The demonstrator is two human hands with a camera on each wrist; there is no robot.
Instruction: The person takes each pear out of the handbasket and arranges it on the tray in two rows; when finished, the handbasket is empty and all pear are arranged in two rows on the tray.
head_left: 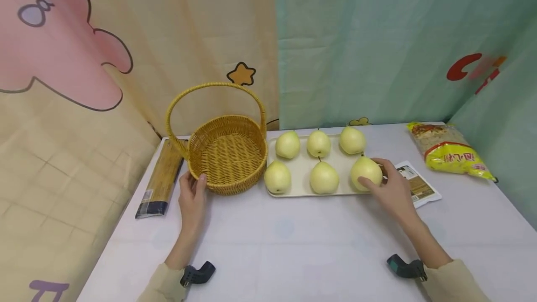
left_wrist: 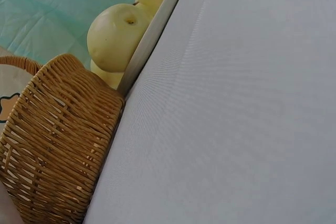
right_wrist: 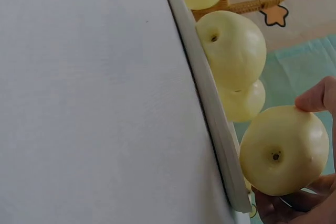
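A round wicker basket (head_left: 228,185) with a tall arched handle stands left of the middle. My left hand (head_left: 193,204) holds its near-left rim, the thumb at the front edge. In the left wrist view the woven wall of the basket (left_wrist: 63,135) fills the lower left. My right hand (head_left: 392,190) grips a pale yellow-green pear (head_left: 366,174) at the near-right corner of a cream tray (head_left: 299,174). The right wrist view shows thumb and fingers on opposite sides of this pear (right_wrist: 283,150). Several other pears (head_left: 324,177) sit on the tray in two rows.
A pack of dry noodles (head_left: 161,176) lies left of the basket. Right of the tray are a flat white-and-brown packet (head_left: 419,185) and a yellow bag of food (head_left: 450,150). Printed curtains (head_left: 361,45) hang behind the white table (head_left: 285,246).
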